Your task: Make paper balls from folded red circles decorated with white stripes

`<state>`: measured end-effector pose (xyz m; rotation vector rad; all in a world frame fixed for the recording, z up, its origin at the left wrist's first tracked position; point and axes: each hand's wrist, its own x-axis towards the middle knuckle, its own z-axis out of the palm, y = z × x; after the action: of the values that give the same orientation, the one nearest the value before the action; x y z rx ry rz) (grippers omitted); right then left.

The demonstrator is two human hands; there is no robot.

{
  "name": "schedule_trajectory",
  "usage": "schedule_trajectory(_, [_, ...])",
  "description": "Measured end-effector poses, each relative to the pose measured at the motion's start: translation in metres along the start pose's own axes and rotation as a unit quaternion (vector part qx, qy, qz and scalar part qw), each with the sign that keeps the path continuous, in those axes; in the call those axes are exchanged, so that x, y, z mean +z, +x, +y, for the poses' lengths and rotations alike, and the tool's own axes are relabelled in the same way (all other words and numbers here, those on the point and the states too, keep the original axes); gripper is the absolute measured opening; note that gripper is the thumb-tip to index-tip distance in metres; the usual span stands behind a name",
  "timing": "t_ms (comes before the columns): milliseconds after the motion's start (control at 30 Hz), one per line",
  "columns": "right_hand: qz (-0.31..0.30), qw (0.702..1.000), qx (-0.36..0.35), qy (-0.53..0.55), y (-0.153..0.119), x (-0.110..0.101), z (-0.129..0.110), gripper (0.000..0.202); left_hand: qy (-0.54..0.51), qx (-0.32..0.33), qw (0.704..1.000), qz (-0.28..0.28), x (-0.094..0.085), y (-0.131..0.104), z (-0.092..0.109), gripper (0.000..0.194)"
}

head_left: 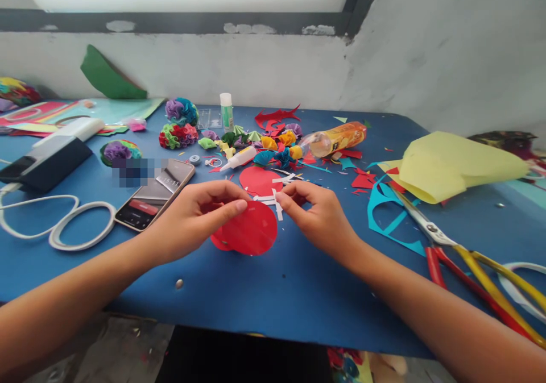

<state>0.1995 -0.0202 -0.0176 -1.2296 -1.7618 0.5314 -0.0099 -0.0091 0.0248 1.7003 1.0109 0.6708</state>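
Note:
My left hand (pixel 205 215) pinches the upper edge of a round red paper disc (pixel 252 229) between thumb and fingers. Part of more red paper (pixel 219 240) shows behind that disc. To its right, my right hand (pixel 318 215) is closed on a small white strip (pixel 278 205), held upright between thumb and forefinger beside the disc. Another red disc (pixel 258 179) lies on the table just beyond both hands. Several thin white strips lie near it, partly hidden by my fingers.
A phone (pixel 156 195) and coiled white cable (pixel 83 224) are on the left. Large scissors (pixel 435 232), blue paper scraps (pixel 384 212) and yellow paper (pixel 452 167) lie right. Behind are a glue bottle (pixel 239 158), glue stick (pixel 226 113), plastic bottle (pixel 335 138) and paper flowers (pixel 178 136).

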Motion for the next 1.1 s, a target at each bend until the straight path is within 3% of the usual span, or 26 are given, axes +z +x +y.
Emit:
schedule_trajectory(133, [0.001,1.0,0.018,0.021,0.0,0.004,0.006,0.015,-0.036,-0.025,0.999,-0.013,0.001,0.002,-0.003,0.021])
schedule_trajectory(267, [-0.062,0.997,0.046,-0.008,-0.002,0.003,0.003,0.011,-0.05,-0.033,0.998,-0.013,0.0,0.003,-0.004,0.022])
schedule_trajectory(400, [-0.087,0.994,0.049,-0.051,-0.001,-0.001,0.0,0.036,-0.055,-0.025,0.998,0.009,-0.002,0.005,-0.005,0.019])
schedule_trajectory(500, [-0.125,0.987,0.058,0.081,0.001,-0.002,-0.001,0.026,-0.066,-0.011,0.997,0.039,-0.004,0.008,-0.006,0.016])
schedule_trajectory(633, [-0.169,0.949,0.092,0.251,0.0,0.001,-0.001,0.018,-0.078,0.002,0.994,0.074,-0.004,0.011,-0.007,0.015])
schedule_trajectory(800, [-0.151,0.946,0.118,0.26,-0.002,0.003,-0.003,0.016,-0.093,0.018,0.992,0.087,-0.004,0.012,-0.005,0.011])
schedule_trajectory(1000, [-0.078,0.964,0.121,0.223,0.001,0.003,-0.002,0.027,-0.091,0.026,0.992,0.083,-0.005,0.011,-0.005,0.009])
schedule_trajectory(1100, [-0.065,0.959,0.109,0.254,0.0,0.003,-0.002,0.022,-0.09,0.023,0.992,0.081,-0.005,0.011,-0.006,0.009])
